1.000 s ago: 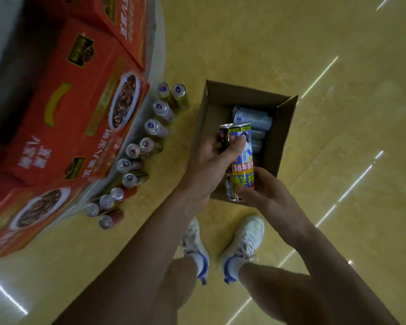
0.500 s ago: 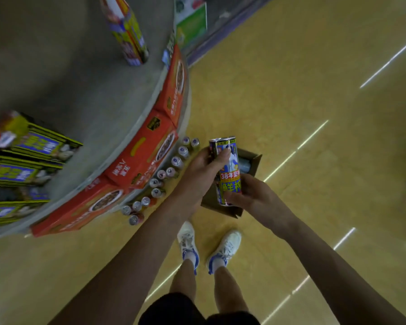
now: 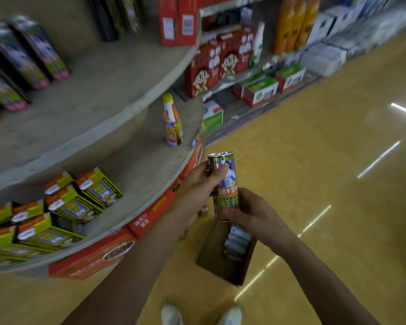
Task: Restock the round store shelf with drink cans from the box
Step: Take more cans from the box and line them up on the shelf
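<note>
Both hands hold a tall drink can (image 3: 225,181) with a blue, yellow and red label, upright in front of me. My left hand (image 3: 201,181) grips its upper part, thumb across the label. My right hand (image 3: 246,211) grips its lower part from the right. Whether another can sits behind it, I cannot tell. Below on the floor stands the open cardboard box (image 3: 215,259) with several pale cans (image 3: 237,241) lying inside. The round grey shelf (image 3: 136,160) curves away to the left, its rim just left of the can.
A yellow-capped bottle (image 3: 172,123) stands alone on the round shelf's middle tier. Yellow cartons (image 3: 80,202) fill that tier's left part. Red cartons (image 3: 108,252) line the bottom tier. Straight shelving with red boxes (image 3: 218,62) runs behind. My white shoes (image 3: 230,316) stand on yellow floor.
My view has risen from the floor to the shelf tiers. The can has come up out of the box with both hands still on it, and now sits level with the middle tier's rim.
</note>
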`<move>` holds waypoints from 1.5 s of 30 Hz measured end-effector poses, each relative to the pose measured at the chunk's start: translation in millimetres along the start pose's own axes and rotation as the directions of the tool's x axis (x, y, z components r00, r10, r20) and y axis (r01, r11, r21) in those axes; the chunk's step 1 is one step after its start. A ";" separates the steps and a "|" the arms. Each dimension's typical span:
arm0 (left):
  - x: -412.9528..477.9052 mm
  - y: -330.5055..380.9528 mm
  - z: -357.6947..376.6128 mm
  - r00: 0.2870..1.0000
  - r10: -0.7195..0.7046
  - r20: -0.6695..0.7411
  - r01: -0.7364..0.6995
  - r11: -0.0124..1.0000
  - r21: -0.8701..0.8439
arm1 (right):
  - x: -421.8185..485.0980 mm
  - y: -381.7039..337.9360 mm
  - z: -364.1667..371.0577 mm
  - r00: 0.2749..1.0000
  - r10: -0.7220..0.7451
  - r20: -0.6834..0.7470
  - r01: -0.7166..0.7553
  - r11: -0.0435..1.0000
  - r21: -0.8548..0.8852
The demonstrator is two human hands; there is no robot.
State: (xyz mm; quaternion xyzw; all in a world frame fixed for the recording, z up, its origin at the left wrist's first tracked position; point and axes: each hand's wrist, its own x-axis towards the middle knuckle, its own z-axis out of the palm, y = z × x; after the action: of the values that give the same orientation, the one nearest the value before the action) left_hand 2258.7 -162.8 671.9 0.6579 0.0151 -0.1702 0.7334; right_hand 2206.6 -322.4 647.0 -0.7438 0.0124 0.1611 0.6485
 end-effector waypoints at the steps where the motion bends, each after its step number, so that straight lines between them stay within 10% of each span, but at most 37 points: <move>1: -2.6 10.8 -5.7 1.000 0.026 -0.012 -0.026 1.000 0.006 | 3.7 -10.0 4.9 1.000 -0.028 0.015 0.028 1.000 -0.006; 18: -46.5 98.2 -174.5 0.943 0.316 -0.104 -0.305 0.946 0.108 | 69.3 -119.6 148.5 0.946 -0.299 0.127 0.314 0.941 -0.124; 45: 40.7 147.6 -310.4 0.678 0.466 -0.568 -0.302 0.881 0.364 | 308.5 -191.4 247.9 0.771 -0.376 0.513 0.568 0.771 -0.288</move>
State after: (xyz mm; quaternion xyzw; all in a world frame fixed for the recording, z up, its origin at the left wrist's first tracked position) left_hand 2399.4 140.3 762.0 0.7473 0.1040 0.2229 0.6173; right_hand 2487.2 6.9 725.5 -0.7909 -0.3575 0.1457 0.4748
